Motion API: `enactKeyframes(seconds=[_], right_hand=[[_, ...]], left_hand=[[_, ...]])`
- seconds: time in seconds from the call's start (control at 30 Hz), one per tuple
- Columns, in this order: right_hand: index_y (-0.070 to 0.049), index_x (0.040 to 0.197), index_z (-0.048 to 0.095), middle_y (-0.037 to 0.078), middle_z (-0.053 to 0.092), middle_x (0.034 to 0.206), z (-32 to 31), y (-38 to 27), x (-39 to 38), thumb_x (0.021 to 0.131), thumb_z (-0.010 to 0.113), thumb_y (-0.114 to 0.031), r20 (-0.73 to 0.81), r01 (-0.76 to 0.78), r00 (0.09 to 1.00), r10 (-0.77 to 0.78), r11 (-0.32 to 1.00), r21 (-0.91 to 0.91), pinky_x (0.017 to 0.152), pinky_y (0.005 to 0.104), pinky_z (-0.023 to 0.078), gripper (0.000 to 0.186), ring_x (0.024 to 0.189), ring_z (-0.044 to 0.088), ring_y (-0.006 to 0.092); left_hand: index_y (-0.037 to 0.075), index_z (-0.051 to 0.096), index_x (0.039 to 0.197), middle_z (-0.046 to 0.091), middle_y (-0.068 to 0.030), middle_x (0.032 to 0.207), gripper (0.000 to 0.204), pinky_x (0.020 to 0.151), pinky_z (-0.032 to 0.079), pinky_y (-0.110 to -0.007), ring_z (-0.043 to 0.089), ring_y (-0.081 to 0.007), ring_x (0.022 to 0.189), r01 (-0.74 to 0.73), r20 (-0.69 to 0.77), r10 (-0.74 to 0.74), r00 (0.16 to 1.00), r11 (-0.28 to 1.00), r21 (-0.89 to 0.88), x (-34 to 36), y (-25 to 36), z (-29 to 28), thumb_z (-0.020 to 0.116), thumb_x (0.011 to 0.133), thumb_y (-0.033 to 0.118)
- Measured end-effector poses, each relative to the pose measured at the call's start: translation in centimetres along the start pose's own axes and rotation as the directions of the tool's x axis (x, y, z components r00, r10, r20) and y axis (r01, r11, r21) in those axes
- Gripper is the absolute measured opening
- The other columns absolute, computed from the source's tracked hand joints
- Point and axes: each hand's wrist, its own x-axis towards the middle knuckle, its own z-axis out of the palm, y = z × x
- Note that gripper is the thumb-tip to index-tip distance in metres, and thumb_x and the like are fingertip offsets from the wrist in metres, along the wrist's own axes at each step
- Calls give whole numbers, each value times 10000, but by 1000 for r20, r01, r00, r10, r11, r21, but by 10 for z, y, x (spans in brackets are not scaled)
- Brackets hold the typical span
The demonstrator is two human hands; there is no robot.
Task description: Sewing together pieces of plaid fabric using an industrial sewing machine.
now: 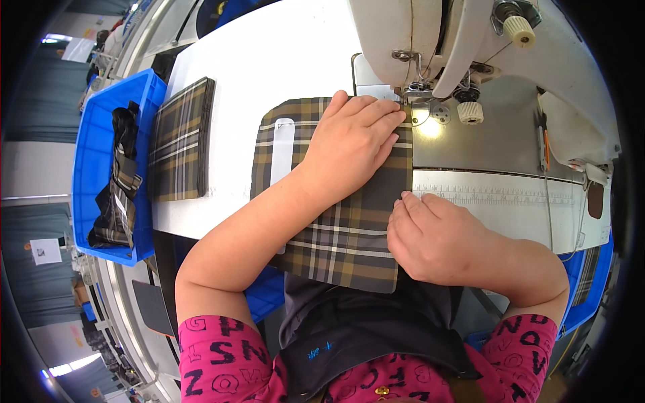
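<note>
- Plaid fabric panel (349, 235), 1: on the counter (235, 80), overhanging its near edge; upper right corner close to the needle end of a white sewing machine (388, 33).
- White strip (283, 151), 1: on the panel's left part.
- Left hand (359, 138): flat on the panel, grip released.
- Right hand (430, 232): grip grasping the panel's right edge.
- Plaid stack (180, 144), 1: left, beside 1 blue bin (83, 168).

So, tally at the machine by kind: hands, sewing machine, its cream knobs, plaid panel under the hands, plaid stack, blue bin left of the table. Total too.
Hands: 2 (left hand, right hand)
Sewing machine: 1
Cream knobs: 2 (upper knob, lower knob)
Plaid panel: 1
Plaid stack: 1
Blue bin: 1
Total: 8
</note>
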Motion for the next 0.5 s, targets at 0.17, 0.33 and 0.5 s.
enactKeyframes(seconds=[0.17, 0.33, 0.5], right_hand=[[33, 834, 741, 232, 731, 862, 0, -2, 0, 743, 645, -232, 17, -15, 1000, 15, 1000, 5, 680, 358, 561, 297, 835, 727, 334], [35, 835, 740, 235, 734, 883, 1, -3, 0, 746, 640, -231, 28, -15, 1000, 16, 1000, -13, 701, 372, 574, 298, 851, 732, 350], [39, 834, 738, 240, 734, 886, 2, -6, -1, 739, 632, -233, -11, -29, 1000, 29, 999, -22, 716, 383, 576, 307, 850, 730, 354]], left_hand=[[58, 738, 1169, 700, -24, 1206, 297, 949, 461, -408, 629, -217, 1106, -2, 0, 2, 1000, 1000, 0, 0, 0, 0, 739, 878, 123], [91, 723, 1227, 705, -30, 1275, 317, 970, 455, -438, 634, -253, 1133, 27, 20, -27, 999, 1000, -8, 0, -5, 1, 727, 917, 155], [94, 707, 1256, 683, -46, 1328, 351, 1000, 444, -454, 628, -272, 1164, 65, 68, -60, 996, 995, -73, -4, 4, -6, 738, 919, 187]])
